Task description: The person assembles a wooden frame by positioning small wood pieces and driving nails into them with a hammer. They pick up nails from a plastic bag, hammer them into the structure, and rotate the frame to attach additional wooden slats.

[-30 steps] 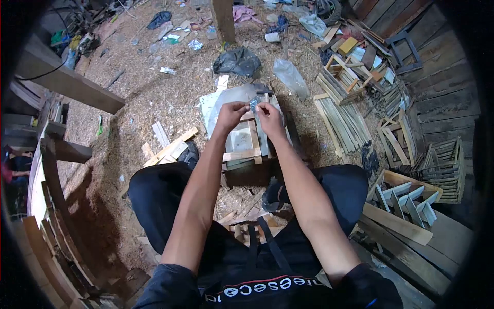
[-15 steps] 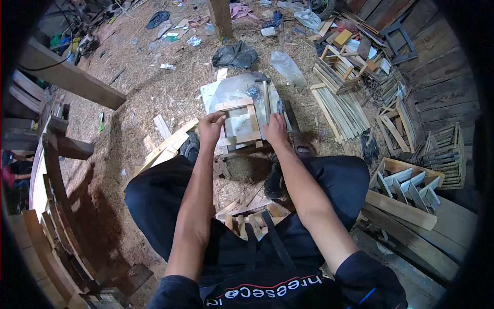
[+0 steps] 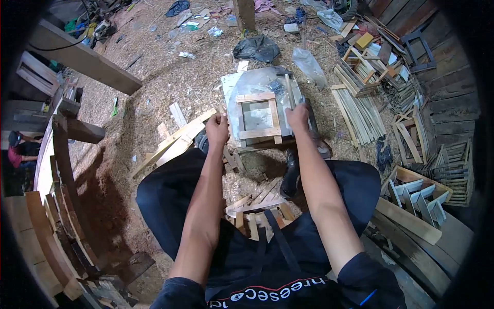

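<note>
A small rectangular wooden frame (image 3: 275,114) lies flat on a low work surface (image 3: 230,85) between my feet. To its right is a hammer (image 3: 289,88), its head pointing away from me. My right hand (image 3: 297,117) is closed around the near end of the hammer's handle. Left of the frame and apart from it, my left hand (image 3: 217,129) hovers with fingers curled and pinched together. Whatever those fingers hold, if anything, is too small to see.
Light wood strips (image 3: 177,141) lie left of the work surface. On the right are stacked slats (image 3: 360,113), a wooden crate (image 3: 360,72) and a divided box (image 3: 417,190). A post (image 3: 244,15) stands ahead. Another person (image 3: 23,149) is at far left.
My left hand has come off the frame's left side and moved away to the left. My right hand has closed on the hammer's handle. The view has shifted slightly.
</note>
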`<state>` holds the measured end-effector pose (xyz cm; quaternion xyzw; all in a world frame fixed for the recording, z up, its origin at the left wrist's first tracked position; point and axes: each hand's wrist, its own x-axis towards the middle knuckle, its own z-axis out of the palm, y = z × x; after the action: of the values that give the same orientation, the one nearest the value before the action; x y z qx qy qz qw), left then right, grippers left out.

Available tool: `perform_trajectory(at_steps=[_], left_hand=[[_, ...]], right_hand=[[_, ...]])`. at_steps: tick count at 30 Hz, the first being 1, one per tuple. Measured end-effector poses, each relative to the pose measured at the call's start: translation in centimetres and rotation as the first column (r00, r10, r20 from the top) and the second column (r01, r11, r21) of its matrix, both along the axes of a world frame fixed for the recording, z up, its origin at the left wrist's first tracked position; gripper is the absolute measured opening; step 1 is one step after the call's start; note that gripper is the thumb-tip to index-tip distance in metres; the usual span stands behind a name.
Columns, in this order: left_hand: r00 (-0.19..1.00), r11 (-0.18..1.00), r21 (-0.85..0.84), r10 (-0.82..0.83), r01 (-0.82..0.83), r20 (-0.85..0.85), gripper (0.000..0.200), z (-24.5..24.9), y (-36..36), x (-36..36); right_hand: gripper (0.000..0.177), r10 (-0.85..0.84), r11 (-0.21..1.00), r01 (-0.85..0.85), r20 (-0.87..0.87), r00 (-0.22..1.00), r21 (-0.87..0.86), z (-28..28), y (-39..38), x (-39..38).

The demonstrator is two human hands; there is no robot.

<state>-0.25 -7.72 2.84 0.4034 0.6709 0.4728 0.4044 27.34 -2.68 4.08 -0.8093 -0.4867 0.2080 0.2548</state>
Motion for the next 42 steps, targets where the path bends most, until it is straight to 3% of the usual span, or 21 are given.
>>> perform_trajectory(at_steps=[2, 4, 5, 8, 10, 11, 16, 18, 19, 24, 27, 30, 32, 36, 39, 42], left_hand=[[0.991, 0.998, -0.041, 0.052, -0.057, -0.122, 0.026, -0.8, 0.7, 0.0], [0.989, 0.999, -0.033, 0.038, -0.043, -0.141, 0.028, 0.6, 2.0, -0.2], [0.994, 1.0, -0.004, 0.027, -0.028, -0.105, 0.027, 1.6, 2.8, -0.3], [0.999, 0.999, 0.043, 0.03, -0.029, -0.016, 0.022, 7.1, 4.3, 0.0], [0.988, 0.987, 0.137, -0.068, 0.087, -0.136, 0.017, 8.7, 4.7, -0.4], [0.979, 0.99, 0.057, -0.114, 0.126, -0.17, 0.014, 9.4, 4.6, -0.6], [0.991, 0.985, 0.122, -0.109, 0.118, -0.081, 0.015, 5.6, 4.5, -0.7], [0.993, 0.999, 0.03, -0.033, 0.036, -0.113, 0.015, 4.1, 4.2, -0.4], [1.0, 1.0, 0.009, -0.008, 0.008, 0.015, 0.013, 3.6, 3.9, -0.1], [0.987, 0.997, -0.055, 0.057, -0.049, 0.153, 0.015, 2.4, 3.8, 2.1], [0.994, 0.997, -0.022, 0.069, -0.071, -0.084, 0.02, 1.5, 4.3, 2.2], [0.984, 0.991, 0.003, 0.136, -0.136, -0.111, 0.021, 0.1, 4.4, 2.4], [0.981, 0.988, -0.02, 0.151, -0.155, -0.124, 0.02, 0.0, 4.5, 2.5], [0.98, 0.98, -0.024, 0.199, -0.2, -0.025, 0.025, -0.6, 5.1, 2.6], [0.95, 0.97, 0.04, 0.226, -0.24, 0.216, 0.031, -0.7, 5.1, 3.0], [0.877, 0.941, -0.044, 0.329, -0.336, 0.351, 0.028, -1.0, 5.2, 3.2]], right_hand=[[0.047, -0.004, 1.0, 0.003, -0.046, 0.999, -0.009, 0.2, 0.0, -0.2], [0.047, -0.015, 1.0, 0.016, -0.066, 0.998, 0.004, 0.7, -0.7, -0.7], [0.04, 0.002, 0.989, 0.007, -0.057, 0.998, 0.15, 0.9, -1.4, -1.5], [0.035, 0.134, 0.977, -0.097, -0.192, 0.972, 0.191, 2.9, -1.9, -3.8], [0.031, 0.181, 0.951, -0.128, -0.169, 0.969, 0.283, 2.7, -1.7, -5.0], [0.031, 0.215, 0.936, -0.14, -0.21, 0.954, 0.322, 3.4, -1.7, -5.6], [0.03, 0.3, 0.928, -0.197, -0.321, 0.898, 0.317, 5.2, -2.1, -7.6], [0.03, 0.314, 0.916, -0.194, -0.325, 0.892, 0.351, 4.8, -2.4, -8.4], [0.026, 0.334, 0.892, -0.196, -0.3, 0.894, 0.408, 4.4, -2.4, -8.8], [0.019, 0.346, 0.916, -0.241, -0.326, 0.88, 0.32, 1.8, -1.3, -11.0], [0.013, 0.455, 0.843, -0.352, -0.189, 0.87, 0.407, 0.1, -0.6, -11.7], [0.018, 0.532, 0.772, -0.42, -0.122, 0.838, 0.477, -0.3, -0.5, -11.9], [0.019, 0.523, 0.804, -0.453, -0.097, 0.847, 0.385, -1.0, -0.4, -11.9], [0.022, 0.548, 0.81, -0.504, -0.082, 0.832, 0.301, -1.0, 0.0, -11.9], [0.023, 0.536, 0.827, -0.498, -0.099, 0.838, 0.262, -0.7, 0.2, -11.9], [0.022, 0.535, 0.83, -0.488, -0.138, 0.834, 0.269, -0.5, 0.5, -11.6]])
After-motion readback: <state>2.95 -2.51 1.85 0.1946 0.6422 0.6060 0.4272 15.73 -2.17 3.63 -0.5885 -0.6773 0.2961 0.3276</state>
